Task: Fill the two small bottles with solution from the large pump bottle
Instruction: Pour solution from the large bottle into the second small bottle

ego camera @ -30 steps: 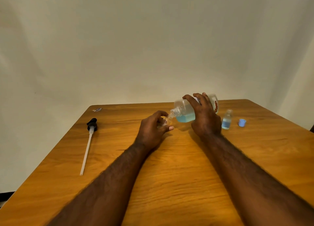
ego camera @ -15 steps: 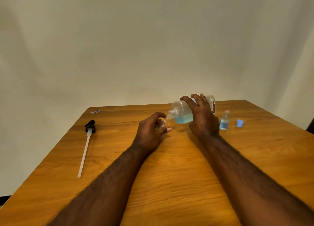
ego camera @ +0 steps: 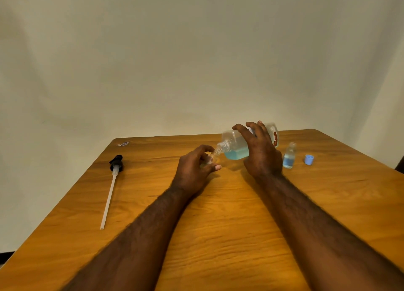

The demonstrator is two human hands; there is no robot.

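Clear plastic, blue liquid inside: one large bottle [ego camera: 237, 145], gripped from above by right hand [ego camera: 261, 157], fingers curled round its body, near far edge of table [ego camera: 218, 225]. Long axis almost level, threaded neck pointing left and slightly down at one small bottle [ego camera: 211, 158], pinched in left hand [ego camera: 193, 170], mostly hidden by fingers. Toward right edge, upright, second small bottle [ego camera: 289, 156], part-filled; one blue cap [ego camera: 309, 159] beside it. Toward left edge, one pump [ego camera: 113, 181], tube pointing at near edge.

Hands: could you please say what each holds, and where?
Right hand grips the large clear plastic bottle round its body; left hand holds the small clear bottle by its body.
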